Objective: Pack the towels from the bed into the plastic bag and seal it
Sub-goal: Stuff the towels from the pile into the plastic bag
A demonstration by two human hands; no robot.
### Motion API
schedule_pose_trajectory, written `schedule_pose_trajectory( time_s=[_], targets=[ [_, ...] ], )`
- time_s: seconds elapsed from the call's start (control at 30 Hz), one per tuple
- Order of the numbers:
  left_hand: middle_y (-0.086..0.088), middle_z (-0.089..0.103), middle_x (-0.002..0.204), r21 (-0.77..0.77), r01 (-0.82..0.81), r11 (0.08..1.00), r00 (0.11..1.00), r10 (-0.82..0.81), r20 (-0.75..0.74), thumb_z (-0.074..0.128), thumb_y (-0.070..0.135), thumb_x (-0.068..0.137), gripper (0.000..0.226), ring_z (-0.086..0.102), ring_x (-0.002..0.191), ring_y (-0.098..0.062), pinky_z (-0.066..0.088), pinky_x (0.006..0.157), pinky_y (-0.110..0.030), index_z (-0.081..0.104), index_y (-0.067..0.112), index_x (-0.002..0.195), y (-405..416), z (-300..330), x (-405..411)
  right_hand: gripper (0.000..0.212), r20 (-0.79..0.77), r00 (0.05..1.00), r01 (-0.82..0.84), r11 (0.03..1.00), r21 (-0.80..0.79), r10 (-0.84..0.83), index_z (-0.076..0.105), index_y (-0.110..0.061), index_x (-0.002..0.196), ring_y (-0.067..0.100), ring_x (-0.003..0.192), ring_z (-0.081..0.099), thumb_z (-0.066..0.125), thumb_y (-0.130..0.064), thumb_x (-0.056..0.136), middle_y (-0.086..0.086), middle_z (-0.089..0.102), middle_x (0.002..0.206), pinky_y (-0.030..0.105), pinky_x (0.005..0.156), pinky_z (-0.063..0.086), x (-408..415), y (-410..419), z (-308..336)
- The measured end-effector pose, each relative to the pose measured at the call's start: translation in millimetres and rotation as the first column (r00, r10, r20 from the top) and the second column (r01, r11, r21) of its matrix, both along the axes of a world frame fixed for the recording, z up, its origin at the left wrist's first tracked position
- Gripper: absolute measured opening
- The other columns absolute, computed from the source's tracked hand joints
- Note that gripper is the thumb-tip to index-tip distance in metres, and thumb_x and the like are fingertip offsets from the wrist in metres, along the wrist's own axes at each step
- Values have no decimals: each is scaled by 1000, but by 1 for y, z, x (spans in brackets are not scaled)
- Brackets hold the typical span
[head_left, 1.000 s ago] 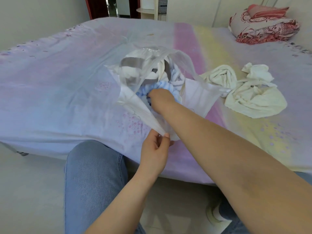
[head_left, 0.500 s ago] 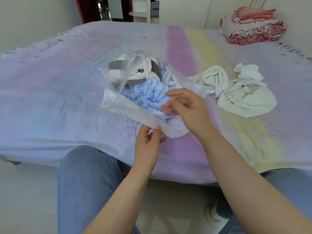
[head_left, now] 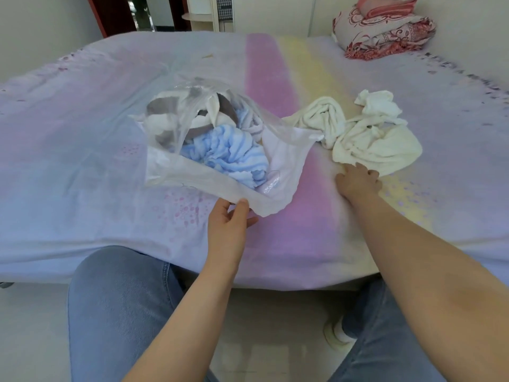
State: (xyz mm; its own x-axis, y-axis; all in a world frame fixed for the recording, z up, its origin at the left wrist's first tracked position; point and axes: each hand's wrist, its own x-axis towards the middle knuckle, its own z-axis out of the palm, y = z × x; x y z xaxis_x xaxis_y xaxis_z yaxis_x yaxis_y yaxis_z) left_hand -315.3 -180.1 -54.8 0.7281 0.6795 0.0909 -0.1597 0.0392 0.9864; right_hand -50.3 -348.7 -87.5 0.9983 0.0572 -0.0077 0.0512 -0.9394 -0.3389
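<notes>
My left fingers (head_left: 242,203) pinch the plastic bag (head_left: 278,153) rim at 6 o'clock; my right hand (head_left: 358,179), loosely spread and holding nothing, touches the near edge of the cream towels (head_left: 377,139).
Mid-packing: blue ribbed towel (head_left: 228,153) and grey-and-white towel (head_left: 176,111) sit in the bag mid-bed; cream heap lies loose at its 3 o'clock, just beside the mouth. Next I'd guess: close on the heap, carry it in while the left keeps the mouth wide. Can't tell how many cream towels, or any seal strip.

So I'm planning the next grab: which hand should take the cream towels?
Right. The right hand already touches the cream towels; the left hand is holding the bag mouth open.
</notes>
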Motion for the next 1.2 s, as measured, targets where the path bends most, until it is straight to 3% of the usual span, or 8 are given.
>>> schedule_pose_trajectory(
  time_s=[0.2,0.33,0.47,0.53,0.67,0.83,1.0,1.2],
  targets=[
    [16,73,92,-7,3,1000,1000,-3,-5,53,26,87,22,72,90,-12,58,68,-21,66,34,104,3,-5,-2,31,114,989,5,794,608,-93,70,-12,105,20,98,61,49,-7,83,7,70,105,25,86,46,-32,-4,14],
    [13,74,92,-2,-3,1000,1000,3,-1,54,31,84,27,72,86,-10,57,67,-21,66,30,108,5,-11,-3,29,24,975,-156,610,776,219,67,-19,69,8,59,49,53,4,81,-4,59,65,17,56,41,-120,10,43],
    [6,74,85,-3,-28,1000,1000,28,-12,56,30,83,20,73,80,-12,58,68,-24,68,29,99,8,-16,-2,27,-80,583,-414,380,827,808,64,-25,62,3,56,50,54,-2,72,-10,55,60,19,54,45,-185,-5,86],
    [5,73,80,-4,-35,999,999,35,-34,57,31,82,15,73,77,-12,60,73,-32,67,27,92,9,-18,-3,32,-13,578,-443,327,835,816,69,-26,69,4,57,52,54,2,75,-10,60,65,19,54,47,-183,-10,103],
    [14,74,88,46,-22,999,1000,22,-16,54,28,87,19,73,80,-9,60,71,-25,65,34,102,9,-18,-4,25,272,950,-299,706,642,155,67,-27,104,13,95,58,58,-11,88,3,64,116,25,83,47,-122,-7,103],
    [26,70,90,89,-25,996,999,28,-29,51,19,97,28,71,81,-3,56,65,-16,60,45,100,7,-15,-6,101,-214,932,-255,950,182,292,9,-44,149,37,146,11,69,-62,70,2,-27,157,50,116,20,-59,-15,50],
    [26,69,91,89,-30,996,999,34,-39,52,19,99,24,70,82,-3,59,71,-23,59,41,107,4,-12,-6,60,-207,915,-361,932,-36,347,53,-20,127,28,113,55,66,-46,75,6,55,129,43,97,44,-39,0,38],
    [36,63,102,138,-6,990,999,13,-44,60,35,93,33,70,88,-5,60,76,-36,45,48,121,4,-10,-13,4,-58,896,-398,853,336,441,63,-17,83,14,82,56,64,-15,86,3,64,90,22,65,44,-60,-10,44]
  ],
)
